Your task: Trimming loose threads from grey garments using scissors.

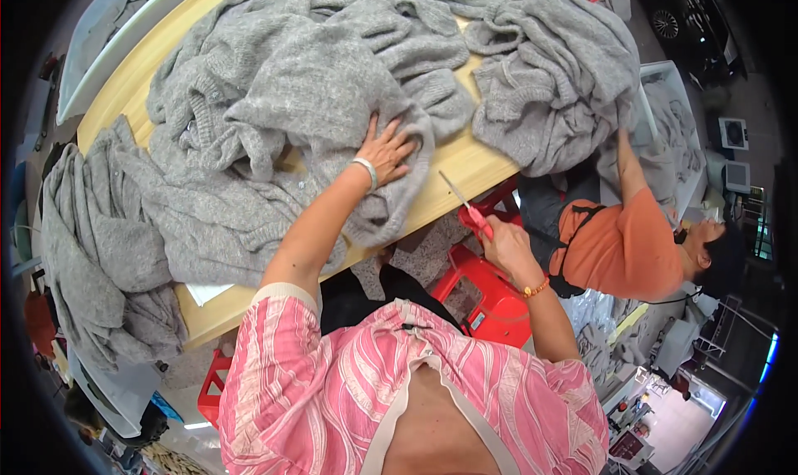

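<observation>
My left hand [387, 152] lies flat with its fingers spread on a grey knitted sweater [320, 80], close to the table's near edge. Small red-handled scissors [475, 216] are held in my right hand [505, 246], off the edge of the table. Their thin metal blades look closed and point up and left toward the tabletop, touching no cloth. More grey knitwear is heaped around and behind the sweater under my left hand. The lower part of that sweater curls over near the table edge.
The pale wooden table [470, 163] carries another grey pile [553, 76] on the right, where a co-worker in an orange shirt [623, 246] reaches in. Grey garments [108, 242] hang over the left end. Red stools [482, 296] stand below; a white bin [677, 134] is beyond the co-worker.
</observation>
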`<state>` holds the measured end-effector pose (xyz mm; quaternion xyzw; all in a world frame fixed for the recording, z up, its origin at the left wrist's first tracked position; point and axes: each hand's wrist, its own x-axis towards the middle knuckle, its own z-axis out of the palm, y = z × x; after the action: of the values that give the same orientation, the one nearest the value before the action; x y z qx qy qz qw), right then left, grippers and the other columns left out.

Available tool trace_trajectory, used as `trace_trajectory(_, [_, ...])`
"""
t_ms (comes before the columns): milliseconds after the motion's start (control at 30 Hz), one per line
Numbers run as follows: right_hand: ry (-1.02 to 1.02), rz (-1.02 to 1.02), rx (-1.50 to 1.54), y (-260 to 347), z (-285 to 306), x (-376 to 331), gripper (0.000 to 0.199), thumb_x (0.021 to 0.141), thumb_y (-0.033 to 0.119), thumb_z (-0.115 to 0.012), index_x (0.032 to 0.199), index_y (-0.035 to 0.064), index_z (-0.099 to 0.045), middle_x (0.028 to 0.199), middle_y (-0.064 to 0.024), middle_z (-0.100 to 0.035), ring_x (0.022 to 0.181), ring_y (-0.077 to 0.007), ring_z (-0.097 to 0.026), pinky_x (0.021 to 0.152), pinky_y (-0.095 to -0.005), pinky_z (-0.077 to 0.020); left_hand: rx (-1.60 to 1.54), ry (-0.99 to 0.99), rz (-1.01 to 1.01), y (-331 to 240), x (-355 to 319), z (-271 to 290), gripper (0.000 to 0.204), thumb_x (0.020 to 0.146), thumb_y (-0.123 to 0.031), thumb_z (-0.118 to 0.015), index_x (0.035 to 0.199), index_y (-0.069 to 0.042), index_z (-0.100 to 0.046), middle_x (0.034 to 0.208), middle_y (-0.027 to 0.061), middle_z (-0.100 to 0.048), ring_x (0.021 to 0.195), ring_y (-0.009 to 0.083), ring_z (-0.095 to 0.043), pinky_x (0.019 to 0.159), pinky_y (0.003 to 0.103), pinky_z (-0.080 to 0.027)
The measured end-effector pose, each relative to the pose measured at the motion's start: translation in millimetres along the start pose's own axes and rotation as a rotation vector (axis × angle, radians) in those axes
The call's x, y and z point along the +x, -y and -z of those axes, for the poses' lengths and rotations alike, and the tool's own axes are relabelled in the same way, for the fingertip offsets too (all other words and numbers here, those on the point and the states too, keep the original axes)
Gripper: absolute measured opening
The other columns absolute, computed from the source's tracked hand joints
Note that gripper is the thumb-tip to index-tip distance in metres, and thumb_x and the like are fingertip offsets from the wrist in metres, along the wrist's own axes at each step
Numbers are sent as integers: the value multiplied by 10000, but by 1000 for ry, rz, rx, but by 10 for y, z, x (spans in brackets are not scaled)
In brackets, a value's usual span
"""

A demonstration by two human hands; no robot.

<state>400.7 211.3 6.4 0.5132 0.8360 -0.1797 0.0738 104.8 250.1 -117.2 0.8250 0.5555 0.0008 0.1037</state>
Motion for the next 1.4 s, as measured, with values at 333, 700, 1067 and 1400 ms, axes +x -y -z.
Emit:
trace_trajectory(333, [19, 215, 113, 785, 66, 754, 144, 765, 184, -563, 778, 54, -623, 713, -207, -631, 703, -383, -636, 632, -480, -497, 13, -37, 15, 24, 60, -286, 530, 857, -473, -508, 1354, -300, -447, 1539, 65, -166, 1410, 363, -100, 1024, 718, -105])
trace_trajectory(700, [87, -55, 111, 160, 23, -120, 267, 843, 307, -585, 989, 85, -601, 820, -205, -658, 805, -398, -645, 711, -507, -506, -63, -126, 32, -112, 177, -32, 384, 827, -405, -578, 1118, -154, -576, 1357, 160, -389, 1325, 351, -279, 1032, 678, -147])
trace_trajectory(1067, [-135, -87, 119, 7, 55, -384, 224, 782, 172, -587, 973, 90, -504, 825, -220, -613, 802, -403, -605, 704, -510, -491, -637, -861, 497, 421, -375, 866, 157, 739, -141, -601, 758, -35, -487, 709, 162, -513, 647, 304, -490, 618, 409, -423])
trace_trajectory(1400, [32, 40, 232, 77, -194, -180, 213, 848, 192, -579, 1022, 82, -523, 808, -255, -620, 802, -456, -592, 711, -537, -467, -879, -1660, 1558, 1168, -4370, 179, 223, 761, -89, -655, 941, -14, -547, 833, 64, -578, 645, 144, -522, 556, 276, -452])
